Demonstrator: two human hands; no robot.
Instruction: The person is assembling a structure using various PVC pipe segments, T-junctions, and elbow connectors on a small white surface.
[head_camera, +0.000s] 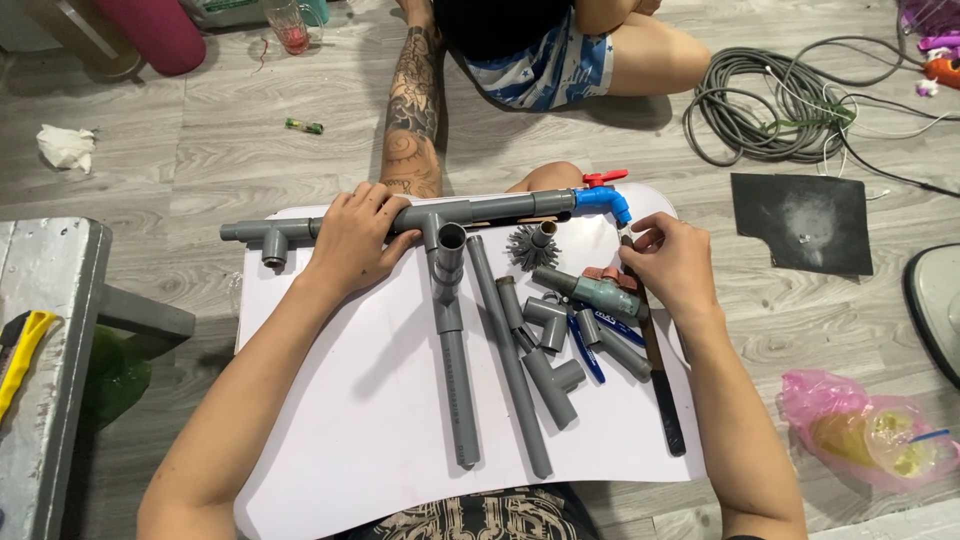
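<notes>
My left hand (355, 240) grips a long grey pipe assembly (490, 209) that lies across the far edge of a white board (360, 400). The assembly has tee fittings, and a blue tap with a red handle (606, 194) sits at its right end. My right hand (670, 262) pinches something small just below the tap; what it is I cannot make out. Under that hand lies a grey valve with a reddish handle (592, 289). Loose grey pipes (508, 350), elbows and tees (552, 380) lie on the board's middle.
Another person sits opposite, a tattooed leg (415, 110) reaching to the board. A coiled grey cable (775, 105) and a dark sheet (800, 220) lie at the right. A pink plastic bag (870, 430) is lower right. A grey bench (50, 340) stands at the left.
</notes>
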